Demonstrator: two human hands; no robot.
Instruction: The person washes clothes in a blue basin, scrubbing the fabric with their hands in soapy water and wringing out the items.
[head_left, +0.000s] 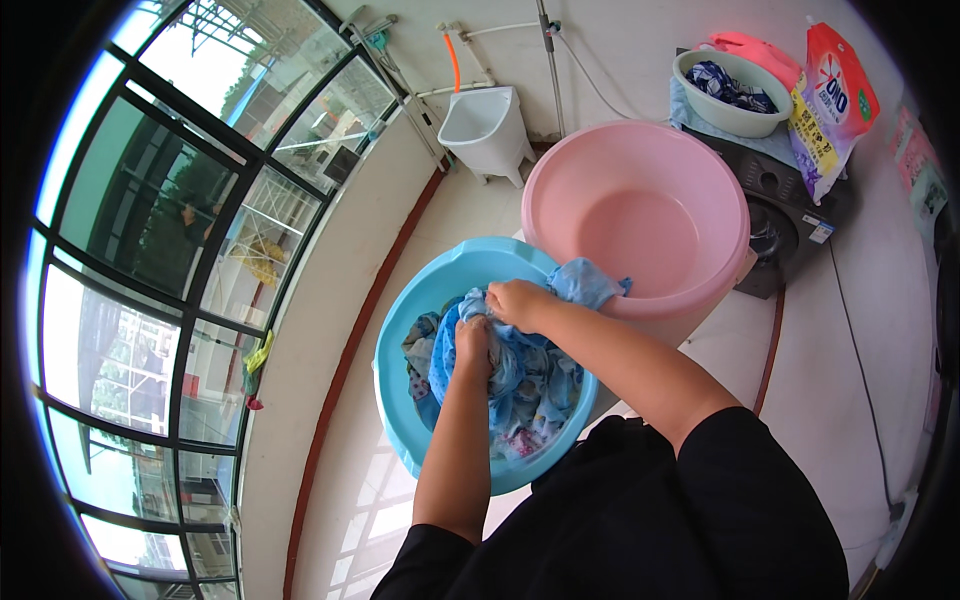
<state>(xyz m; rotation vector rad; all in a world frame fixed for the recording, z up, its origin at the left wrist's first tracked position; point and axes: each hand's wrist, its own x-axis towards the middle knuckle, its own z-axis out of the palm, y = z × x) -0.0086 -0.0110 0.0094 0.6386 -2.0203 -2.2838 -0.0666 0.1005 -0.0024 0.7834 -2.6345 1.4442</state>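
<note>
A blue plastic tub (409, 285) stands before me, holding wet, bunched cloth and some suds along its near side. My left hand (472, 341) grips a twisted light-blue wet cloth (504, 367) above the pile. Close beside it, my right hand (517, 304) is closed on the same cloth, slightly farther up. A part of light-blue cloth (589, 283) lies over the touching rims of the blue tub and a large pink plastic basin (637, 225). Under my hands, the patterned laundry (536, 382) is partly hidden by my arms and the cloth.
A dark front-loading washing machine (765, 176) stands at the back right. On top are a pale basin (731, 116) with dark patterned cloth and an OMO detergent bag (832, 112). A white utility sink (487, 127) stands by the far wall; windows (172, 247) line the left.
</note>
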